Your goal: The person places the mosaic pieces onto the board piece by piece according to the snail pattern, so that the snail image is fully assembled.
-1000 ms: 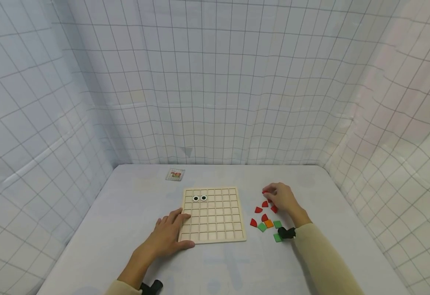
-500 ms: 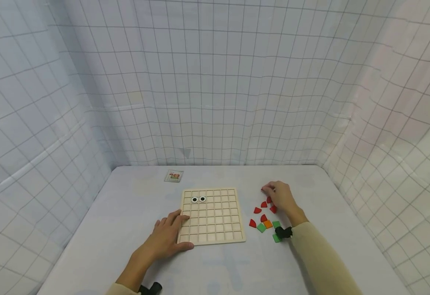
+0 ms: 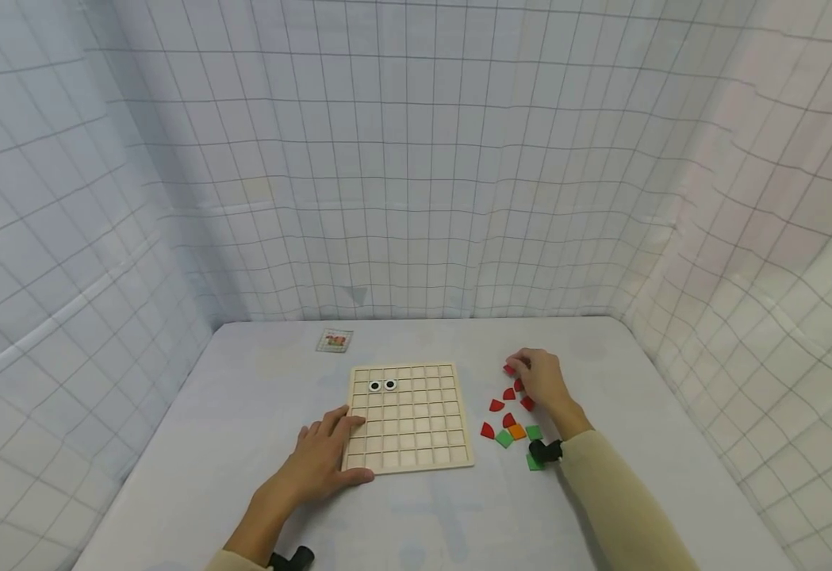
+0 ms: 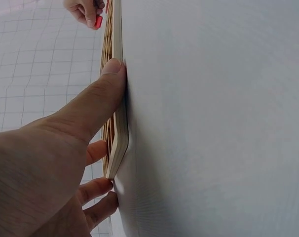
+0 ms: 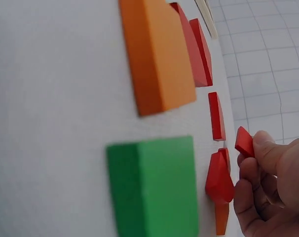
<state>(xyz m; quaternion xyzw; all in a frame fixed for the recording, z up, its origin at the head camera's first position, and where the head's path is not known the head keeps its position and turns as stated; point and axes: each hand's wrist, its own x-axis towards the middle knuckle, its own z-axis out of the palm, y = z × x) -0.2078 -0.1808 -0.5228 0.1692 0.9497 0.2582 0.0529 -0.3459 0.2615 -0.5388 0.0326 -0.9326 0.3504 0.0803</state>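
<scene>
Pinching red piece (image 5: 243, 143) in right hand (image 3: 540, 377) at far end of loose red wedges (image 3: 496, 405), resting spread left hand (image 3: 321, 457) around near-left corner of gridded board (image 3: 416, 427), with orange tile (image 3: 517, 432) and green tiles (image 3: 504, 438) to near right, two eye tiles (image 3: 375, 386) in far-left cells and picture card (image 3: 335, 341) beyond on table (image 3: 430, 519).

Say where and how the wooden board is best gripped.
The wooden board probably grips best at its near-left corner, from the left: its thick edge rises above the table for pinching, and loose red pieces lie off its right side. The left hand rests around this corner.
</scene>
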